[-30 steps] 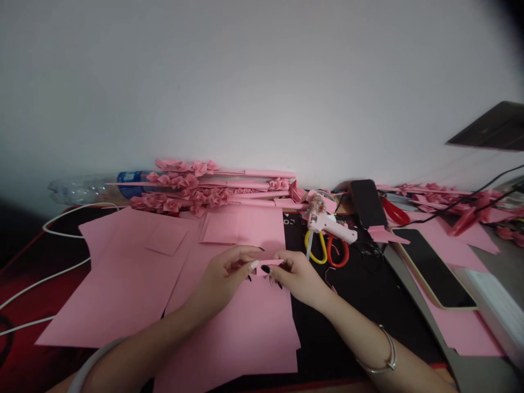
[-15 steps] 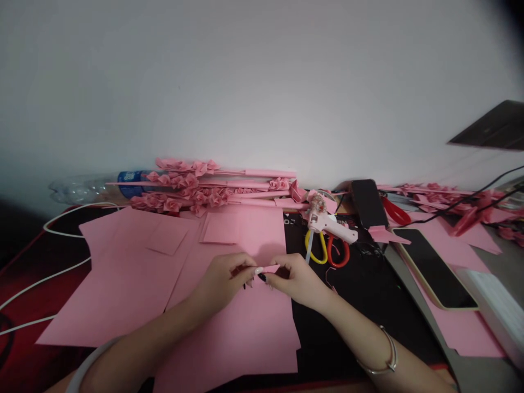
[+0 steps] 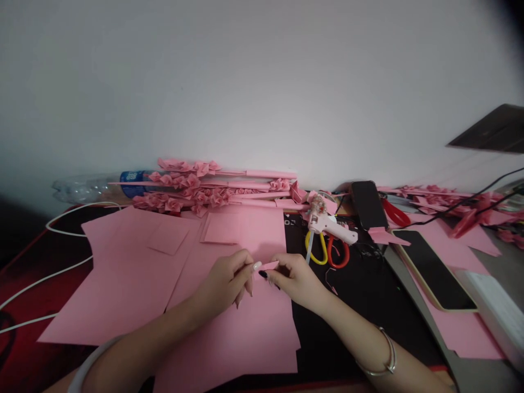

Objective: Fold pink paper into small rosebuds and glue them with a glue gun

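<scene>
Between my two hands is a small folded piece of pink paper point(image 3: 269, 266). My right hand point(image 3: 298, 278) pinches it between thumb and fingers. The thumb and forefinger of my left hand point(image 3: 230, 279) close on its left end, with the other fingers hanging curled below. Both hands are over large pink paper sheets point(image 3: 245, 338). Just beyond them lies a stack of small pink paper squares point(image 3: 221, 228), and a single pink square point(image 3: 167, 238) rests on a sheet to the left.
Paper flowers point(image 3: 184, 188) on rolled stems line the wall beside a plastic bottle point(image 3: 84, 188). A glue gun point(image 3: 327, 224) lies over yellow-and-red-handled scissors point(image 3: 339, 251). Two phones point(image 3: 365, 203) and a white box point(image 3: 497, 305) are on the right. White cables point(image 3: 61, 229) cross the left side.
My left fingers have loosened a little and spread downward, the hand shifting slightly left. More of the folded paper shows between the hands. My right hand keeps its pinch.
</scene>
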A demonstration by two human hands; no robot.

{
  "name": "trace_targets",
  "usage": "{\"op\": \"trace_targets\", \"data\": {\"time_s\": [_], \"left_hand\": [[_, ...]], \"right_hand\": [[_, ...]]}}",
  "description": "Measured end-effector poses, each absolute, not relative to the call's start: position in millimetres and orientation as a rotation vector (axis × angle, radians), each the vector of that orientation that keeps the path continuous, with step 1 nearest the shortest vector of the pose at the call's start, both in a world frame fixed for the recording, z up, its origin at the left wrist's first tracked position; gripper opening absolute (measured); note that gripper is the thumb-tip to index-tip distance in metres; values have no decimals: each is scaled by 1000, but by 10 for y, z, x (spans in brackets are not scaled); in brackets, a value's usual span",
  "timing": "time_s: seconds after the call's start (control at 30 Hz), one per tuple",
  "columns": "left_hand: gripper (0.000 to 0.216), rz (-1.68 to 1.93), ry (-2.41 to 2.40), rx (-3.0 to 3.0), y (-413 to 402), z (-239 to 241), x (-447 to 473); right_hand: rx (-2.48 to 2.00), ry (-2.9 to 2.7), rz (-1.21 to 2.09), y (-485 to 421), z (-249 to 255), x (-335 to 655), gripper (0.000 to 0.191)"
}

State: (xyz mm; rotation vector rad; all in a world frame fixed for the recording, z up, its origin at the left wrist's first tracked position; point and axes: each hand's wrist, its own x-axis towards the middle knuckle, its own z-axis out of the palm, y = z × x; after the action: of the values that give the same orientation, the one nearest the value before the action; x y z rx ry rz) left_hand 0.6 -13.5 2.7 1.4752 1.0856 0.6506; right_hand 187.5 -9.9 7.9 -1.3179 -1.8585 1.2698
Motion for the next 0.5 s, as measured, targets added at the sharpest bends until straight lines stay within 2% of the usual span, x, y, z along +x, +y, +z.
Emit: {"op": "trace_targets", "data": {"time_s": [0.13, 0.27, 0.5], "left_hand": [[26, 618, 1045, 1500, -151, 10, 0], [26, 598, 1017, 1501, -156, 26, 12], [29, 614, 945, 1116, -85, 103, 44]], "right_hand": [[-1263, -1870, 1263, -94, 99, 1887, 15], [-1141, -1911, 1284, -79, 126, 1903, 21], [-1145, -1869, 1139, -48, 60, 1899, 20]]}}
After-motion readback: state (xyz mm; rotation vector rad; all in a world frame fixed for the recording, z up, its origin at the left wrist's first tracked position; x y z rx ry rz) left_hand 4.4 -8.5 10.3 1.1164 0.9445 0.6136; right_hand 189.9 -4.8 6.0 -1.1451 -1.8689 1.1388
